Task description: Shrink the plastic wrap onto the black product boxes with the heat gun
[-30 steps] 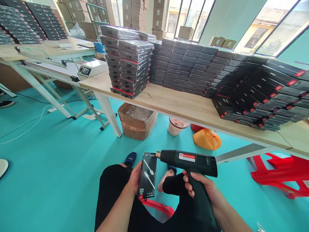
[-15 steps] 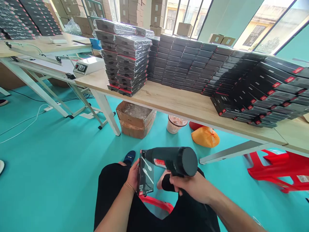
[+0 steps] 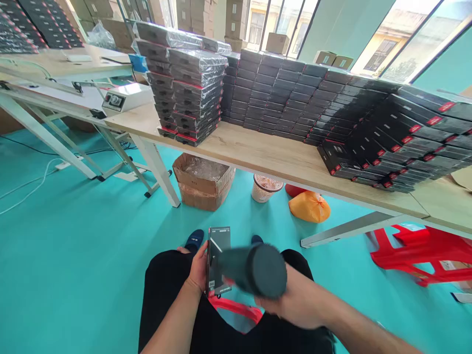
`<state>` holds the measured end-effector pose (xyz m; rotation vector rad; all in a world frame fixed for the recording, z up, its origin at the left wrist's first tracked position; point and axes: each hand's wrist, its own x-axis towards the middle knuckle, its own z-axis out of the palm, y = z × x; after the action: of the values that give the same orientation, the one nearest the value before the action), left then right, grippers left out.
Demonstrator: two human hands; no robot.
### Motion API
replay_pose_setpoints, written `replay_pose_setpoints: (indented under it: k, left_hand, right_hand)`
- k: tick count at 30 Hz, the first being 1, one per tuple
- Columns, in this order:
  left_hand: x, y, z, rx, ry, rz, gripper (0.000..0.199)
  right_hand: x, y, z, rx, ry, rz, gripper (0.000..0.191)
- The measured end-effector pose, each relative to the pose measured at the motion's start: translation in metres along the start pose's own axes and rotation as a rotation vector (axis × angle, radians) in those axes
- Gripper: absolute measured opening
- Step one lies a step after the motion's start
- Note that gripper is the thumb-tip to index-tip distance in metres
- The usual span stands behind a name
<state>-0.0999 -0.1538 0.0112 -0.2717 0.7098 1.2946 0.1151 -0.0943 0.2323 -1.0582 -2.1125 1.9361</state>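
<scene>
1. L hand (image 3: 198, 268) is gripping a slim dark retail box (image 3: 220, 237) by its left edge, face up, between the knees. Fingers under the box are out of sight.
2. R hand (image 3: 289, 302) is wrapped round a black heat gun (image 3: 256, 270). Motion blur, so can't sort the individual fingers, and the handle's hidden below the barrel and hand.
3. Gun's round back end faces the cam. Its front overlaps the right side of the box, covering a good chunk of the printed face. Nozzle = smear, so idk if it's touching the box or just above.
4. Small print on the box is too tiny/soft to read tbh.
5. Red plastic piece (image 3: 238, 309) shows b/w the thighs, rest hidden by black trousers (image 3: 167, 295).
6. L slipper (image 3: 194, 239) is mostly visible; only a bit of the R slipper (image 3: 257, 239) shows.
7. Table (image 3: 258, 145) up front has a plastic-wrapped stack (image 3: 195, 93) on the left, w/ dark box rows (image 3: 280, 96) behind and right.
8. Under it: open carton (image 3: 201, 194), bin (image 3: 261, 191), orange bag (image 3: 309, 206) partly hiding smth red. Red stool (image 3: 424, 255) on the right is cut off by the frame.
</scene>
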Motion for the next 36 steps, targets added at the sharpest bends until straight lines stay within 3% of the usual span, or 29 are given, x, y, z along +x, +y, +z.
replay_pose_setpoints:
  k: [2, 6, 7, 11, 16, 20, 24, 30, 32, 36]
  left_hand:
    - [0.000, 0.000, -0.001, -0.004, 0.012, 0.009, 0.049]
    - [-0.001, 0.001, 0.001, -0.038, 0.007, 0.041, 0.047]
    - [-0.001, 0.001, 0.001, -0.045, 0.002, 0.041, 0.048]
    - [0.001, 0.000, 0.001, -0.036, -0.001, 0.016, 0.045]
    - [0.004, -0.001, -0.005, -0.012, -0.018, 0.018, 0.044]
    - [0.003, 0.001, -0.009, -0.018, -0.062, 0.013, 0.048]
    - [0.002, 0.003, -0.008, -0.047, -0.082, 0.025, 0.051]
    - [0.002, 0.003, -0.003, -0.077, -0.112, 0.032, 0.048]
    - [0.002, 0.002, -0.002, -0.085, -0.069, 0.049, 0.048]
    - [0.003, 0.003, -0.001, -0.076, -0.018, 0.046, 0.046]
  right_hand:
    - [-0.001, 0.002, 0.000, -0.068, 0.030, -0.010, 0.014]
    - [-0.009, 0.012, -0.001, -0.062, -0.278, 0.103, 0.007]
    - [-0.010, 0.015, -0.001, -0.047, -0.293, 0.123, 0.009]
    - [-0.002, 0.022, -0.001, 0.141, 0.038, 0.140, 0.009]
    - [0.023, 0.015, -0.012, 0.292, 0.083, 0.122, 0.016]
    - [0.028, 0.015, -0.035, 0.233, 0.274, 0.198, 0.016]
    - [0.016, 0.021, -0.046, 0.242, 0.149, 0.206, 0.017]
    - [-0.012, 0.031, -0.036, 0.036, -0.229, 0.381, 0.011]
    - [-0.014, 0.031, -0.033, 0.036, -0.199, 0.368, 0.006]
    - [-0.011, 0.027, -0.031, 0.118, 0.012, 0.223, 0.011]
